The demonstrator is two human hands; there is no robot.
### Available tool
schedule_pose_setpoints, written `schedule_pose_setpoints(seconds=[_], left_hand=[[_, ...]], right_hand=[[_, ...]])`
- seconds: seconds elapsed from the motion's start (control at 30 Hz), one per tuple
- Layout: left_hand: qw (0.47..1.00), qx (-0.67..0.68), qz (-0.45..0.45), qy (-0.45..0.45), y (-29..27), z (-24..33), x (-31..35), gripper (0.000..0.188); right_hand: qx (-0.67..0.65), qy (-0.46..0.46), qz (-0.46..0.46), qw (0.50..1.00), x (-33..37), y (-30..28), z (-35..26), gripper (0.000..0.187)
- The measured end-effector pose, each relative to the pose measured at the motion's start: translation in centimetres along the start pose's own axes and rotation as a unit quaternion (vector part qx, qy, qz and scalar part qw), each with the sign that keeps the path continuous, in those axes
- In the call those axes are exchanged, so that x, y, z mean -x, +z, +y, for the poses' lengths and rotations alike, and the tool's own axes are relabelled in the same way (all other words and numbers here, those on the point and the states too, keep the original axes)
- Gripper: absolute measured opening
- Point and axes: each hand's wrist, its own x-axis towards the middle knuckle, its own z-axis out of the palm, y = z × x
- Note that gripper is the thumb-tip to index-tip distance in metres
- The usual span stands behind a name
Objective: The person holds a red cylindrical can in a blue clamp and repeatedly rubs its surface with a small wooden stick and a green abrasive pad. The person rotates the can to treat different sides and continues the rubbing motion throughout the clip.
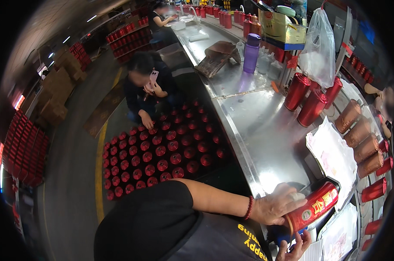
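A shiny red metal bottle with yellow printing lies tilted at the lower right, over the edge of the steel counter. My left hand, with a beaded red bracelet at the wrist, grips its near end; the fingers are slightly blurred. Just below that end is my right hand, palm up with its fingers apart and a little curled. Whether its fingertips touch the bottle cannot be made out. A dark blue item shows partly between my hands, its kind hidden.
Red bottles stand on the steel counter, beside printed sheets. Further back are a purple drinking bottle and a wooden stand. Copper and red bottles line the right. A co-worker crouches by rows of red bottles.
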Motion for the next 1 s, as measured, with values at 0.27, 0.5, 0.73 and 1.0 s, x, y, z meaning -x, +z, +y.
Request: schedule_pose_setpoints(seconds=[0.27, 0.5, 0.73, 1.0], left_hand=[[0.996, 0.082, 0.018, 0.003, -1.9, 0.1, 1.3, 0.069], [0.987, 0.077, 0.022, 0.137, -2.8, 0.0, 1.9, 0.033], [0.992, 0.069, 0.01, 0.108, -2.6, 0.3, 1.4, 0.03], [0.986, 0.087, -0.036, 0.134, -2.3, 0.5, 0.8, 0.032]], right_hand=[[-0.056, 0.026, 0.032, 0.998, -1.2, 0.9, -1.4, 0.031], [-0.071, -0.011, 0.081, 0.994, -1.0, 2.9, 0.7, 0.022], [-0.139, 0.032, 0.097, 0.985, -0.7, 3.1, 0.8, 0.016], [-0.269, 0.076, 0.017, 0.96, -0.7, 0.8, 1.0, 0.017]])
